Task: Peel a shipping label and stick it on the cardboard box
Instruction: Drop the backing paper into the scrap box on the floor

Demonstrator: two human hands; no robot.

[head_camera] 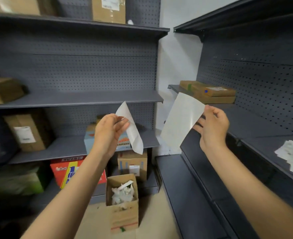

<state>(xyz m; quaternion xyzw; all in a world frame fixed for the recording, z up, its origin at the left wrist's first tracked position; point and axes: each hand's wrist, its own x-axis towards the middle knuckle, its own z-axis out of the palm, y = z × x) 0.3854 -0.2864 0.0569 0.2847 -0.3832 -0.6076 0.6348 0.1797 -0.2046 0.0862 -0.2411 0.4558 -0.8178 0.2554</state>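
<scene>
My left hand [110,131] pinches a curled white sheet [132,131], which looks like backing paper, in front of the left shelves. My right hand [212,125] holds a flat white sheet [181,120], apparently the label, by its right edge, blank side toward me. The two sheets are fully apart, with a gap between them. A flat cardboard box [211,92] with a paper slip and a blue dot on it lies on the right shelf, just behind the label.
An open cardboard box [123,211] holding crumpled white paper stands on the floor below my hands. Grey pegboard shelves [73,99] on the left carry several boxes. A stack of printed labels [292,155] lies on the right shelf [256,125].
</scene>
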